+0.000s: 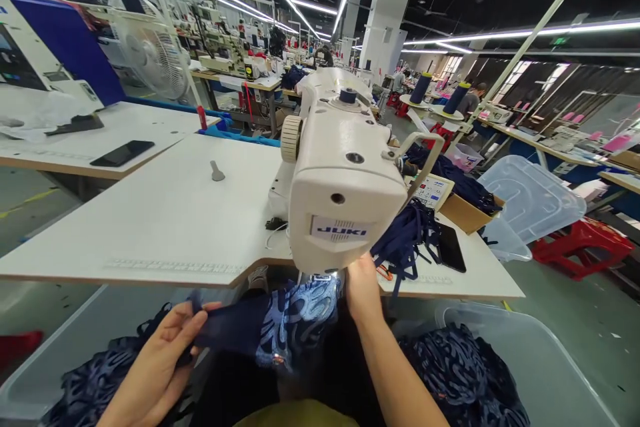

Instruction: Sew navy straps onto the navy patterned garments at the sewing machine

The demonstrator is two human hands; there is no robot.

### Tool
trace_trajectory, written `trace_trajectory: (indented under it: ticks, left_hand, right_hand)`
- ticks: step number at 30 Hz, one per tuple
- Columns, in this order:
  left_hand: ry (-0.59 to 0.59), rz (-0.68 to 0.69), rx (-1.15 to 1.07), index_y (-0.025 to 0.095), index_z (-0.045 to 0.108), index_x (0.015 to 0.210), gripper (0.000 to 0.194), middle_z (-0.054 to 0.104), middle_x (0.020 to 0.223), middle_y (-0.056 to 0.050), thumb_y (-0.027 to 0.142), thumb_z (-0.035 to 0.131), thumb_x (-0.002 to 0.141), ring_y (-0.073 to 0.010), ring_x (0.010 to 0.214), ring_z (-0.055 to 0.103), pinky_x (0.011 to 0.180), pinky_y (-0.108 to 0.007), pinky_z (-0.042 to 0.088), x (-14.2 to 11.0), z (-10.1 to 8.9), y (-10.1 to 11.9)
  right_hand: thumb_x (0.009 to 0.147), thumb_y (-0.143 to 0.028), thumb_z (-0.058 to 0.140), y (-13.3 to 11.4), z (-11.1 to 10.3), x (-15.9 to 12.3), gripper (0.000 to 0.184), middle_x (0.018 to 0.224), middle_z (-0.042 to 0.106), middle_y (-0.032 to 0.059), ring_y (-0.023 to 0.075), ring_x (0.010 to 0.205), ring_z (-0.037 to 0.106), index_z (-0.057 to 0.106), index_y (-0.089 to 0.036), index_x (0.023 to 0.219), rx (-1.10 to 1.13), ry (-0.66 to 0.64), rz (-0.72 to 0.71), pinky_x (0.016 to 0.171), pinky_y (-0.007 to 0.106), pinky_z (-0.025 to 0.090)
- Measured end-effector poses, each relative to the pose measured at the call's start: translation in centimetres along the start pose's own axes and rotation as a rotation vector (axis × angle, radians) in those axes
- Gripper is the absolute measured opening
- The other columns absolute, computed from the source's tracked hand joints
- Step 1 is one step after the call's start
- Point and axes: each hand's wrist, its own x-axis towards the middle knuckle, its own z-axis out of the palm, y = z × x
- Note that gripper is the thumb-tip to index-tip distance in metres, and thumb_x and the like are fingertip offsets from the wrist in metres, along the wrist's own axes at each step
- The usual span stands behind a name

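Note:
My left hand (175,333) pinches the dark end of a navy garment piece (305,313) with shiny blue embroidered lace, stretched out toward the sewing machine (347,193). The piece's other end runs up under the machine head, where the needle area is hidden. Beside that end, my right hand (363,287) reaches up behind the machine head's lower right edge. Its fingers are out of sight, so what it grips cannot be made out. Navy straps (407,240) lie heaped on the table just right of the machine.
Clear plastic bins with navy lace pieces stand below at left (95,373) and right (465,373). On the white table (200,213) lies a small grey metal piece (217,171). A phone (451,248) rests at right, near a cardboard box (467,212).

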Motion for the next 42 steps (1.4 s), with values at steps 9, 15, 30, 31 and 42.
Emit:
trace_trajectory:
  ticks: [9,15,30,31,42]
  left_hand:
    - [0.163,0.078,-0.103,0.017,0.055,0.078,0.027,0.046,0.053,0.009,0.043,0.056,0.087,-0.0017,0.055,0.040,0.053,-0.013,0.036,0.3,-2.6,2.8]
    - [-0.251,0.217,0.267,0.015,0.059,0.088,0.027,0.042,0.048,0.008,0.042,0.059,0.083,-0.0043,0.047,0.042,0.047,-0.016,0.034,-3.5,4.0,4.3]
    - [-0.590,0.432,0.658,0.020,0.057,0.084,0.022,0.056,0.066,0.005,0.034,0.042,0.093,-0.0093,0.061,0.050,0.055,-0.018,0.038,-6.5,10.8,4.0]
    - [-0.593,0.463,0.665,0.020,0.056,0.086,0.023,0.058,0.069,0.004,0.034,0.040,0.094,-0.0095,0.063,0.052,0.056,-0.018,0.038,-6.5,10.7,3.9]
    - [-0.658,1.110,0.914,0.018,0.057,0.088,0.027,0.055,0.065,0.001,0.017,0.031,0.096,-0.0107,0.055,0.049,0.052,-0.019,0.036,-6.1,9.8,2.7]
  right_hand:
    - [0.078,-0.016,0.068,-4.1,-16.4,0.9,0.018,0.055,0.039,-0.0118,0.0001,0.040,0.033,0.050,-0.016,0.081,0.768,0.447,-0.018,0.036,0.006,0.028]
    - [0.087,-0.038,0.059,-4.6,-9.4,-4.6,0.018,0.048,0.045,-0.0080,0.0064,0.042,0.041,0.062,-0.021,0.093,-0.126,0.133,0.103,0.040,0.014,0.033]
    - [0.089,-0.030,0.057,-5.0,-2.7,-8.6,0.010,0.071,0.064,-0.0026,0.0105,0.062,0.060,0.062,-0.022,0.086,-0.488,-0.437,-0.048,0.060,0.018,0.043]
    - [0.089,-0.031,0.057,-5.1,-2.7,-8.7,0.012,0.068,0.063,-0.0030,0.0102,0.061,0.059,0.063,-0.022,0.085,-0.464,-0.433,-0.023,0.059,0.018,0.043]
    - [0.094,-0.037,0.046,-6.2,-3.4,-8.3,0.018,0.070,0.071,-0.0021,0.0041,0.040,0.049,0.054,-0.020,0.093,-0.198,-0.706,0.403,0.044,0.013,0.037]
